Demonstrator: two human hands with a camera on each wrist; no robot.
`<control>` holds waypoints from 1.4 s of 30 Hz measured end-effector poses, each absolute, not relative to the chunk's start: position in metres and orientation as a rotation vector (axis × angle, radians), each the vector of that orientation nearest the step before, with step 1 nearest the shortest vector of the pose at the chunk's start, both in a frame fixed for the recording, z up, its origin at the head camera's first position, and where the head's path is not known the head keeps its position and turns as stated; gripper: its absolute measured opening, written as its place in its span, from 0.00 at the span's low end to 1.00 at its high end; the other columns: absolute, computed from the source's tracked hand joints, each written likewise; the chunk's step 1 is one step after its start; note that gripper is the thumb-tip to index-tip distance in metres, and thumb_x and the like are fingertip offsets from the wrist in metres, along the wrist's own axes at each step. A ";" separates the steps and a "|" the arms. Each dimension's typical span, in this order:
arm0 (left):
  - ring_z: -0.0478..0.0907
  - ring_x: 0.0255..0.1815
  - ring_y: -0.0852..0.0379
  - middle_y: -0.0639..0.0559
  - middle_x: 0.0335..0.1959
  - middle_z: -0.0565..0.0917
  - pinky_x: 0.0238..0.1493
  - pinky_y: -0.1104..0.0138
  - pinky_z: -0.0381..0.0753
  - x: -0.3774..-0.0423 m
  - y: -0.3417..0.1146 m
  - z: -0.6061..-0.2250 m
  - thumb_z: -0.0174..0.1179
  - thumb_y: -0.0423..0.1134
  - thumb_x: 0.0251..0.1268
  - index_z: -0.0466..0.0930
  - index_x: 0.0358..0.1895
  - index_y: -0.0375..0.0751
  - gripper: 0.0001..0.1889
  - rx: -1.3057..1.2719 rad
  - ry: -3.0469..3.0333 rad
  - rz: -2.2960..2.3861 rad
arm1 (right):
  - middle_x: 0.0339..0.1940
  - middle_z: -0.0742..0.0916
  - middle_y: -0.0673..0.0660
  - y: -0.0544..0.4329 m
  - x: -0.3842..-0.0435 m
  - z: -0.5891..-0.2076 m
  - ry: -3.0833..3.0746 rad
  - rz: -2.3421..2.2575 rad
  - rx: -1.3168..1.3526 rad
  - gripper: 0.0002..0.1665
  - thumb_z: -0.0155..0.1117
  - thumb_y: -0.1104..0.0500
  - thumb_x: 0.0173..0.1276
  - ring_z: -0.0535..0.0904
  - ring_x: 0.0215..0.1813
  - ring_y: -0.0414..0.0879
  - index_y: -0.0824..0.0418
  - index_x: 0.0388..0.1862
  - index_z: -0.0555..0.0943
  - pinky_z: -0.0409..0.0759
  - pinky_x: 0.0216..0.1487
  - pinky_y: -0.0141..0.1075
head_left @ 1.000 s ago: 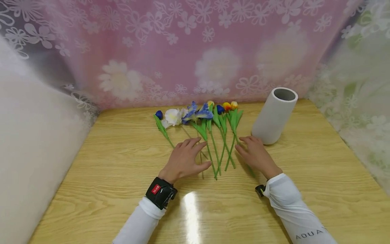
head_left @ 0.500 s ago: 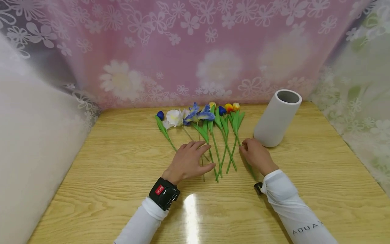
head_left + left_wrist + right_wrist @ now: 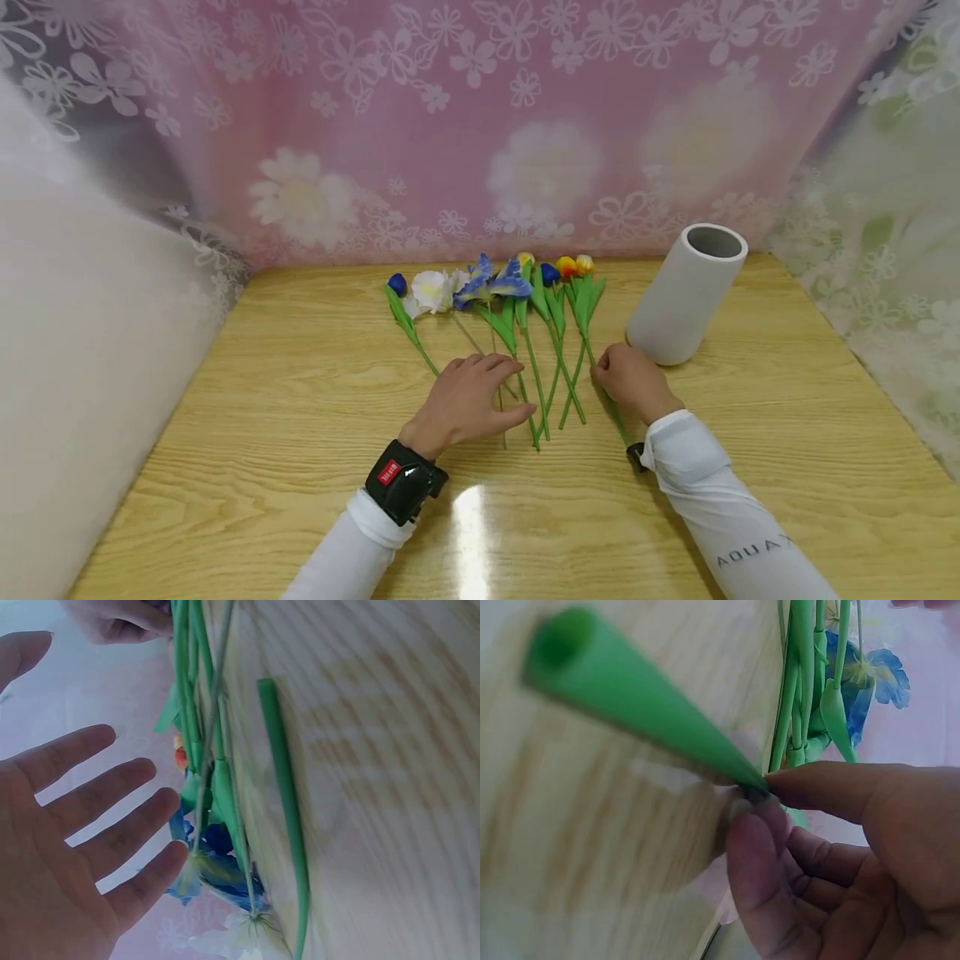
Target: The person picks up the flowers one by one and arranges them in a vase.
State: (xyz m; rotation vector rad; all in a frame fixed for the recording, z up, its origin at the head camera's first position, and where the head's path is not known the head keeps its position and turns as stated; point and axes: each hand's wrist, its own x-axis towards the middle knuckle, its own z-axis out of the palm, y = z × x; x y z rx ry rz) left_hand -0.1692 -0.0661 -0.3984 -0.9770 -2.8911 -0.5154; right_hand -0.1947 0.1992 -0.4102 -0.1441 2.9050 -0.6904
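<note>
My right hand [image 3: 636, 385] pinches the green stem of the rightmost tulip [image 3: 585, 264], whose head looks white and yellow. In the right wrist view the stem [image 3: 649, 709] runs between thumb and fingertips, its hollow cut end toward the camera. My left hand [image 3: 467, 402] hovers over the other stems, fingers spread and holding nothing; its palm [image 3: 52, 847] shows in the left wrist view. Beside it lie a blue iris [image 3: 491, 285], a white flower [image 3: 431, 292], a blue tulip [image 3: 397, 284] at the left, and several more tulips, including an orange one [image 3: 566, 267].
A white vase [image 3: 678, 304] stands just behind and right of my right hand, its mouth upward. The flowers lie on a wooden table [image 3: 285, 417], heads toward a pink floral curtain [image 3: 420, 150]. A pale wall [image 3: 82, 333] borders the left side.
My right hand's fingers have closed from a loose reach onto the tulip stem. The left hand stays above the stems, with little change of position.
</note>
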 end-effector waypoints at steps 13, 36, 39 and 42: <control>0.72 0.60 0.52 0.54 0.61 0.75 0.58 0.54 0.70 -0.161 -0.064 -0.394 0.49 0.67 0.63 0.76 0.62 0.51 0.32 -0.997 -2.897 -0.520 | 0.08 0.61 0.45 0.203 -0.202 -0.413 2.914 -0.680 -0.181 0.25 0.58 0.61 0.62 0.54 0.13 0.39 0.52 0.07 0.63 0.55 0.17 0.31; 0.73 0.60 0.50 0.51 0.63 0.73 0.56 0.54 0.72 -0.158 -0.042 -0.386 0.50 0.66 0.64 0.63 0.71 0.52 0.36 -1.063 -2.781 -0.611 | 0.19 0.83 0.50 0.209 -0.154 -0.360 3.064 -1.082 -0.259 0.09 0.57 0.58 0.67 0.78 0.21 0.45 0.62 0.33 0.80 0.74 0.23 0.37; 0.73 0.59 0.49 0.50 0.63 0.73 0.56 0.53 0.73 -0.158 -0.038 -0.382 0.50 0.65 0.64 0.63 0.72 0.51 0.36 -1.058 -2.784 -0.587 | 0.18 0.83 0.51 0.209 -0.153 -0.353 3.117 -1.145 -0.345 0.08 0.58 0.59 0.67 0.79 0.21 0.45 0.62 0.32 0.80 0.76 0.24 0.37; 0.72 0.60 0.49 0.51 0.64 0.72 0.56 0.53 0.72 -0.160 -0.032 -0.377 0.50 0.66 0.64 0.62 0.72 0.52 0.37 -1.037 -2.785 -0.549 | 0.20 0.84 0.51 0.211 -0.153 -0.347 3.171 -1.178 -0.416 0.08 0.59 0.59 0.67 0.78 0.21 0.44 0.62 0.31 0.81 0.77 0.24 0.37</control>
